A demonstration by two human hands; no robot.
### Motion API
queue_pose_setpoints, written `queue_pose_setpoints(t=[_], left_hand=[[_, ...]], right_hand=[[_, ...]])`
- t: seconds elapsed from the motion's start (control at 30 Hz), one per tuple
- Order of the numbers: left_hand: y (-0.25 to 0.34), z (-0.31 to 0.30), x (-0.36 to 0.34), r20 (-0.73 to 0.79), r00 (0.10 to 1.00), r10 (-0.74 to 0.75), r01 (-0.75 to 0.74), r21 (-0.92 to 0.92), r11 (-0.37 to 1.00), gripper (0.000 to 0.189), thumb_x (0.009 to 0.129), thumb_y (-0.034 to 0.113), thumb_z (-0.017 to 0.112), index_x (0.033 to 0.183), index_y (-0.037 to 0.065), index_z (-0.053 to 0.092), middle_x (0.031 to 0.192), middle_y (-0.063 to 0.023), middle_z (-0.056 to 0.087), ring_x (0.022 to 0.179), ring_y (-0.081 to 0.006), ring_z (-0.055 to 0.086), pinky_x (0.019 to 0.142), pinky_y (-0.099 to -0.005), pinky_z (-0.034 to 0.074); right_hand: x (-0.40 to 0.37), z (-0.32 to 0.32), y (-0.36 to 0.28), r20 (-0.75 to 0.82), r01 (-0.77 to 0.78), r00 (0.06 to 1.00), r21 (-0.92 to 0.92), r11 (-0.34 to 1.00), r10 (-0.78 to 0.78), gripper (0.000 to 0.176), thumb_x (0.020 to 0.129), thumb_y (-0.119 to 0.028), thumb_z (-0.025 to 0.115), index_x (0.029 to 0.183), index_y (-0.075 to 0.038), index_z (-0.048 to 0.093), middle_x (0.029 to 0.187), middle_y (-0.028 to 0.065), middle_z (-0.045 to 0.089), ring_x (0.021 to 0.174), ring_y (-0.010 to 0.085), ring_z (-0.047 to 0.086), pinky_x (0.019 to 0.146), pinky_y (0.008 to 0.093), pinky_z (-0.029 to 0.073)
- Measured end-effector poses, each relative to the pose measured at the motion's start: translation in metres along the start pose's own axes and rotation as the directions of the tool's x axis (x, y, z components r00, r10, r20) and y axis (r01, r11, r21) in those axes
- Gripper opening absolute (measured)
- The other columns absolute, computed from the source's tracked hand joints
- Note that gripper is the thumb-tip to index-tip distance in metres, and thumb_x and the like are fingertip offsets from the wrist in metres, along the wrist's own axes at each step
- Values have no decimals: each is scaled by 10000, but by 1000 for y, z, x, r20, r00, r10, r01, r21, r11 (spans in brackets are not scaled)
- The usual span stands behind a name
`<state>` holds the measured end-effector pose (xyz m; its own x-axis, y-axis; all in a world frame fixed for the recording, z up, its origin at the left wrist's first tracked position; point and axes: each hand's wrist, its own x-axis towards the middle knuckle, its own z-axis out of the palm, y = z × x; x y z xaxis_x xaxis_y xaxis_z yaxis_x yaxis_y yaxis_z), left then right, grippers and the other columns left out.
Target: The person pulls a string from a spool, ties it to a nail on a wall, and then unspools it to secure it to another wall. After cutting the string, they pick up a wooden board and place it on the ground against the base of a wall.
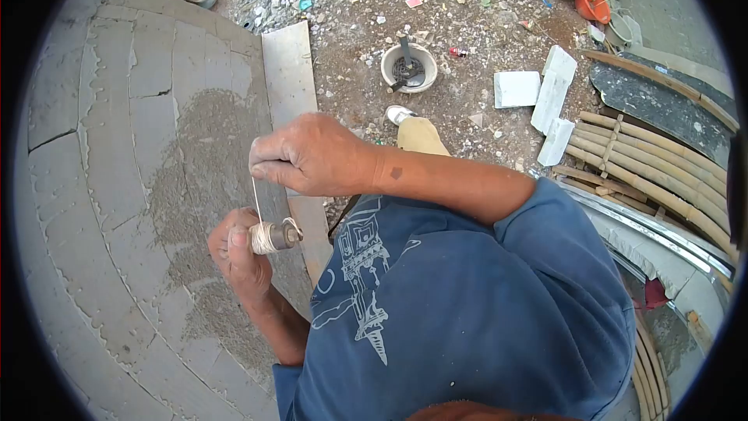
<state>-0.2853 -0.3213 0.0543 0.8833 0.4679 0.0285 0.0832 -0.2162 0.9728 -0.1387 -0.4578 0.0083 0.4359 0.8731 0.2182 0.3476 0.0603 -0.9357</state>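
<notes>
My left hand (240, 256) is wrapped around a spool of string (267, 238), with the thumb pressed on the pale windings. The spool's darker end points right, with a loop of string around it. Above it, my right hand (312, 154) is closed in a pinch on the string (256, 195), which runs taut down to the spool. Both hands are in front of a grey block wall (152, 129) with a rough patch of mortar (206, 164). The right fingertips are partly hidden from view.
A light board (290, 70) stands along the wall's edge. A bucket (430, 82) holding tools sits on rubble-strewn ground. White blocks (517, 90), bamboo poles (647, 168) and metal rails (647, 234) lie to the right. An orange bucket (592, 6) is farther back.
</notes>
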Motion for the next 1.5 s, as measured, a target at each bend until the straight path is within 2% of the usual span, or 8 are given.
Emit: queue_pose_setpoints(t=[0.17, 0.27, 0.4, 0.5, 0.7, 1.1, 1.3, 1.5], left_hand=[[-9, -16, 8, -124, 992, -14, 65, 421, 905, 419, 967, 311, 537, 657, 48, 435, 632, 10, 381, 594, -92, 330, 547, -302, 252], [-18, -2, 2, -96, 995, 16, -6, 100, 995, 426, 981, 283, 536, 659, 70, 356, 649, 38, 330, 593, -73, 296, 527, -280, 227], [-13, 4, 16, -203, 974, 103, -58, 218, 974, 409, 1012, 338, 489, 703, 71, 470, 638, 43, 384, 574, -57, 328, 502, -264, 224], [-20, 1, 22, -47, 991, 127, -95, 423, 901, 415, 1022, 360, 450, 721, 77, 488, 638, 42, 384, 563, -63, 360, 499, -253, 236], [-26, 54, 26, 73, 985, -155, 167, -603, 780, 332, 1051, 358, 493, 935, 57, 572, 786, 1, 551, 650, -70, 464, 533, -226, 344], [-89, 159, 77, 95, 992, 82, -92, 111, 990, 208, 990, 145, 619, 1067, -47, 594, 1055, -123, 618, 905, -163, 606, 778, -314, 498], [-212, 144, 91, 395, 668, -631, 385, 542, 747, 273, 983, 242, 616, 977, -27, 664, 873, -96, 672, 841, -162, 630, 712, -333, 497], [-286, 121, 93, 186, 535, -824, 483, 733, 479, 334, 979, 296, 609, 1063, -26, 647, 966, -119, 677, 876, -173, 635, 757, -347, 504]], right_hand=[[-25, -6, -43, 245, 173, 956, -30, 984, -161, 200, 912, -261, 614, 848, -81, 672, 721, 160, 653, 705, 387, 644, 622, 484, 494], [-3, -25, -32, -233, 124, 963, -72, 990, -137, 203, 908, -264, 617, 849, -79, 677, 717, 164, 651, 711, 391, 646, 626, 490, 495], [-25, -1, -13, 212, 78, 976, -159, 984, -43, 203, 870, -257, 646, 837, -57, 655, 721, 156, 653, 711, 395, 644, 630, 495, 494], [-27, -19, -47, -57, 147, 985, -218, 965, -163, 201, 855, -247, 655, 825, -49, 673, 744, 152, 672, 717, 394, 645, 634, 489, 494], [-23, -34, -5, -311, -21, 948, 163, 986, 71, 176, 841, -166, 645, 913, -26, 724, 823, 137, 699, 732, 306, 671, 671, 380, 516], [-33, -41, 112, -402, -236, 686, 666, 707, 607, 352, 948, -308, 590, 1158, -27, 566, 959, 53, 604, 812, 146, 596, 678, 321, 541], [-89, -84, 298, -174, -704, 174, 666, 246, 969, 499, 935, -372, 616, 1086, 102, 592, 850, 170, 677, 645, 243, 697, 517, 369, 576], [-134, -107, 418, -363, -757, -180, 645, 107, 914, 366, 867, -310, 636, 840, 54, 667, 800, 222, 700, 744, 331, 720, 654, 450, 584]])
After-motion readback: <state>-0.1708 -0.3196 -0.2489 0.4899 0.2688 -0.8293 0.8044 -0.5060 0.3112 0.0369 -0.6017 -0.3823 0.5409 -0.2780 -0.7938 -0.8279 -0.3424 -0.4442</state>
